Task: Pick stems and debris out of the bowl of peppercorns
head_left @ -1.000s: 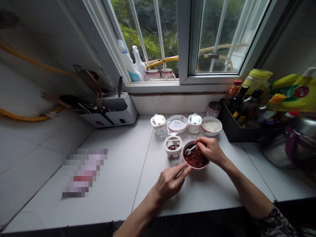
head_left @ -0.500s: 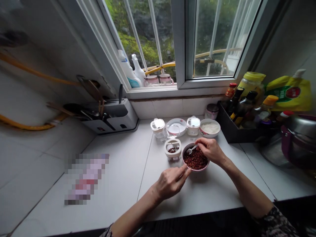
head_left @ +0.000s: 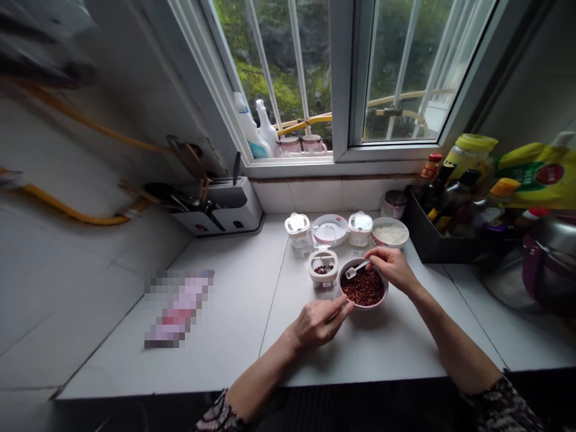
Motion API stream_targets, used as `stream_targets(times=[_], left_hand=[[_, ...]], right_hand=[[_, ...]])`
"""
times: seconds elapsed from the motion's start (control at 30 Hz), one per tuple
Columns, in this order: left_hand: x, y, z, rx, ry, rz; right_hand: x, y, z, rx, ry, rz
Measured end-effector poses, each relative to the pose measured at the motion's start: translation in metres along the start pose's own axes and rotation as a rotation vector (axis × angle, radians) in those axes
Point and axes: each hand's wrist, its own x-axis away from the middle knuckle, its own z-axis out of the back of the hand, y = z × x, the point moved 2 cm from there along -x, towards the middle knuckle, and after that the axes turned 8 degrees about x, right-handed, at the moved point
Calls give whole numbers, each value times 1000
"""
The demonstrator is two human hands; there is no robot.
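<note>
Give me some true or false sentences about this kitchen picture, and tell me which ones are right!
1. The right hand holds a little white spoon. True.
2. The bowl is full of white rice. False: it holds dark red flakes.
3. The small jar beside the bowl is empty. False: it has red flakes inside.
4. Green leaves show through the window. True.

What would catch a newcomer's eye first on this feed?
The pink-rimmed bowl of dark red flakes stands out mid-counter, with a small white spoon in the right hand and the left hand at its rim. Behind, the bright window shows greenery; a yellow bag sits far right.
</note>
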Motion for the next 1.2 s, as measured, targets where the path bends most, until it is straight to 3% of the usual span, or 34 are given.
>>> stream_targets(times=[0.27, 0.5, 0.6, 0.73, 0.8, 0.87, 0.97, 1.07, 1.2], left_hand=[[1, -2, -3, -22, 20, -38], [2, -1, -4, -41, 19, -47], [3, -1, -5, -39, 31, -51], [6, -3, -9, -40, 39, -39], [7, -3, -10, -39, 36, -29], [8, -4, -9, -33, 29, -25], [7, -5, -8, -16, 19, -31], [6, -5, -7, 7, 22, -27], [6, -6, -6, 21, 29, -20]], right_hand=[[-5, -1, 4, -253, -65, -127], [-7, -16, -2, -298, 41, -8], [-2, -29, -13, -151, 109, 156], [7, -44, -27, 243, 79, 632], [9, -46, -27, 359, 73, 770], [8, -43, -20, 340, 144, 752], [10, -34, -5, 229, 254, 556], [19, -26, 4, 248, 209, 438], [26, -21, 2, 331, 120, 400]])
